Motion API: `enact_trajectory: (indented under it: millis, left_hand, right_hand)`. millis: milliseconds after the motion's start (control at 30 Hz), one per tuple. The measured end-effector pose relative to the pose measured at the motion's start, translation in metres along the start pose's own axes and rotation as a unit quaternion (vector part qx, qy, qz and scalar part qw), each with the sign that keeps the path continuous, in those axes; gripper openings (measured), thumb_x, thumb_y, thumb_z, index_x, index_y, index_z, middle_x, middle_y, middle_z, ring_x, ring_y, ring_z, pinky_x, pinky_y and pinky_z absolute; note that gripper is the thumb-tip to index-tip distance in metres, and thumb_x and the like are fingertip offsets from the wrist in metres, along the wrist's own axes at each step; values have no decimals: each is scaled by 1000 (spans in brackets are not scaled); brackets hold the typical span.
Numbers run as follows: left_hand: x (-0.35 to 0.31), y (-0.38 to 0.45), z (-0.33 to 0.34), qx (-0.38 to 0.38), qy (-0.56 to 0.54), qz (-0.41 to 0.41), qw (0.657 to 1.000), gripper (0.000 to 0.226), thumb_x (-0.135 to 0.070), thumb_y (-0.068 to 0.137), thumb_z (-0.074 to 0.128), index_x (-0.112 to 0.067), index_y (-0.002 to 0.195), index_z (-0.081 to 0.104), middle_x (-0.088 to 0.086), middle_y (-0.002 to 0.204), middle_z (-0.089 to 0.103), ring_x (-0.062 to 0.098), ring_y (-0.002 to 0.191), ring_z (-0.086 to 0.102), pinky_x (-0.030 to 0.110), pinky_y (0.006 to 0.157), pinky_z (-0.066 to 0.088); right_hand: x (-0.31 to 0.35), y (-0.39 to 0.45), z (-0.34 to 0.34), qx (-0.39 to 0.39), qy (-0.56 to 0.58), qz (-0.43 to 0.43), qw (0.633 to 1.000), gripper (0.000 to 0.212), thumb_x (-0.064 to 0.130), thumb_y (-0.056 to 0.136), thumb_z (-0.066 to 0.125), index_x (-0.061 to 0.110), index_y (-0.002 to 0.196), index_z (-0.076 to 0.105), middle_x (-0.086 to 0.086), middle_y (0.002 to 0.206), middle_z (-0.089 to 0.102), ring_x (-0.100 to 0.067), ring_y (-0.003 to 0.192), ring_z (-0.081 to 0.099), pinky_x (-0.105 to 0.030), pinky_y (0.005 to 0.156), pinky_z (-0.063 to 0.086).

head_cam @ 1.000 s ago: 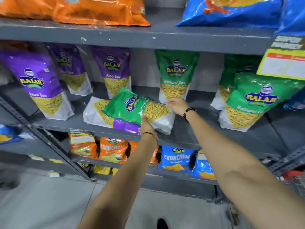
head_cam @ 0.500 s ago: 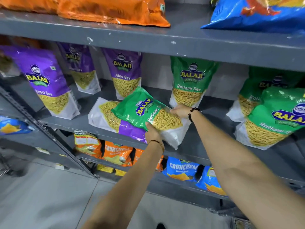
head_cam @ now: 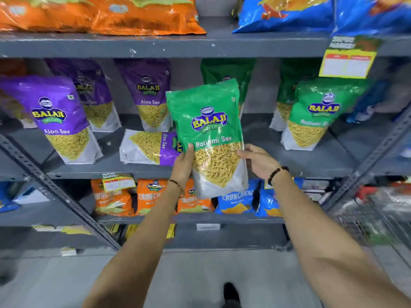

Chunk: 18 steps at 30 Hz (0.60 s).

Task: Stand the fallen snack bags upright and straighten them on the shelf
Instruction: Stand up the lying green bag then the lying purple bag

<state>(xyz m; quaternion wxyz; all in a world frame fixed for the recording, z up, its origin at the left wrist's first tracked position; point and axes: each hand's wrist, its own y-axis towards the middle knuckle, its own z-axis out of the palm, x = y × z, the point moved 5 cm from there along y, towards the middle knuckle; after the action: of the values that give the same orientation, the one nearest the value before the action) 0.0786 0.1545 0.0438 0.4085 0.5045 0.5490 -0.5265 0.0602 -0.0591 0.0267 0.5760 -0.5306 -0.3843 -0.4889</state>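
A grey metal shelf unit (head_cam: pixel 169 48) with slotted diagonal braces fills the view above a pale grey floor; on its middle shelf (head_cam: pixel 311 162), from the left, a purple Aloo Sev bag (head_cam: pixel 55 118) stands upright at the front edge, two more purple bags (head_cam: pixel 149 94) stand further back, and a fallen purple bag (head_cam: pixel 151 147) lies flat on its side, its top pointing right; just right of it the green Ratlami Sev bag (head_cam: pixel 209 134) is held upright in front of the shelf, clear of the board, its base hanging below the shelf edge; the left hand (head_cam: pixel 183 163) clasps its lower left edge with the thumb across the front, while the right hand (head_cam: pixel 259 163) cups the lower right edge, fingers curled behind; further right another green bag (head_cam: pixel 320 112) stands upright with one more behind it, and a yellow price tag (head_cam: pixel 347 63) hangs from the shelf above; half a second earlier the green bag lay tilted across the purple one, and it has since been lifted off and turned vertical, leaving the purple bag exposed; orange bags (head_cam: pixel 100 14) and blue bags (head_cam: pixel 300 12) on the top shelf are cut off by the frame, the small Crunchem packs (head_cam: pixel 153 196) below are partly hidden by the arms, and the right margin is too blurred to make out.
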Motion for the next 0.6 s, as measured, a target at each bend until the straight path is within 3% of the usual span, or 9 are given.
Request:
enact_trajectory:
  millis: [67, 167, 233, 300, 333, 400, 467, 500, 600]
  left_hand:
    - [-10, -13, -7, 23, -10, 25, 999, 65, -51, 92, 38, 0, 131, 46, 18, 135, 52, 29, 125, 49, 33, 97, 36]
    - [-31, -25, -14, 40, -1, 76, 996, 57, -49, 92, 42, -6, 128, 51, 0, 119, 55, 19, 120, 50, 29, 94, 36]
    - [-45, -30, -16, 56, 5, 117, 992, 45, -55, 88, 44, -19, 108, 62, -2, 106, 58, 19, 109, 55, 34, 91, 42]
    - [-55, -31, -16, 74, -2, 146, 987, 36, -66, 78, 47, -32, 82, 60, 1, 95, 59, 21, 97, 58, 39, 88, 46]
    - [-58, -31, -16, 80, 0, 151, 985, 41, -70, 72, 48, -31, 78, 58, 4, 94, 59, 22, 95, 60, 41, 88, 47]
    - [-65, -31, -15, 85, 7, 159, 984, 51, -74, 71, 47, -24, 76, 52, 3, 85, 55, 18, 82, 58, 37, 80, 45]
    - [-70, -30, -12, 79, 7, 172, 982, 43, -60, 84, 46, -23, 64, 42, -6, 61, 49, 9, 60, 48, 26, 63, 36]
    - [-69, -29, -10, 76, 7, 173, 982, 39, -51, 89, 44, -25, 61, 37, -13, 55, 45, 2, 53, 43, 22, 57, 32]
    - [-61, -21, -1, 86, 8, 150, 985, 41, -42, 93, 43, -12, 70, 59, -16, 49, 49, -3, 50, 47, 16, 54, 35]
  right_hand:
    - [13, -22, 7, 12, 14, -18, 1000, 18, 1, 85, 57, 19, 84, 61, 11, 65, 71, -3, 60, 66, -16, 55, 53]
    - [34, -49, 15, 40, 11, -44, 998, 26, -7, 88, 47, 16, 88, 57, 13, 55, 70, 1, 52, 65, -13, 48, 51]
    - [48, -61, 16, 43, 14, -64, 997, 29, -9, 89, 43, 16, 88, 57, 12, 55, 71, 2, 52, 65, -12, 49, 52]
    - [58, -69, 17, 45, 35, -81, 995, 30, -11, 89, 41, 15, 87, 56, 12, 55, 71, 3, 52, 66, -10, 50, 52]
    - [64, -73, 18, 46, 50, -87, 994, 30, -11, 87, 42, 15, 86, 56, 11, 55, 72, 3, 53, 66, -10, 51, 52]
    - [73, -78, 19, 57, 73, -105, 990, 24, -7, 78, 53, 16, 82, 62, 10, 55, 72, 1, 52, 67, -11, 51, 52]
    - [77, -81, 20, 76, 78, -114, 988, 18, 6, 58, 73, 18, 72, 73, 9, 58, 73, 0, 54, 68, -13, 51, 54]
    - [75, -78, 17, 78, 73, -115, 988, 26, 13, 47, 81, 19, 72, 75, 8, 62, 74, -1, 57, 69, -14, 53, 55]
    - [62, -67, 7, 67, 58, -89, 992, 62, 26, 33, 91, 17, 90, 67, 8, 69, 75, -4, 63, 70, -17, 57, 57]
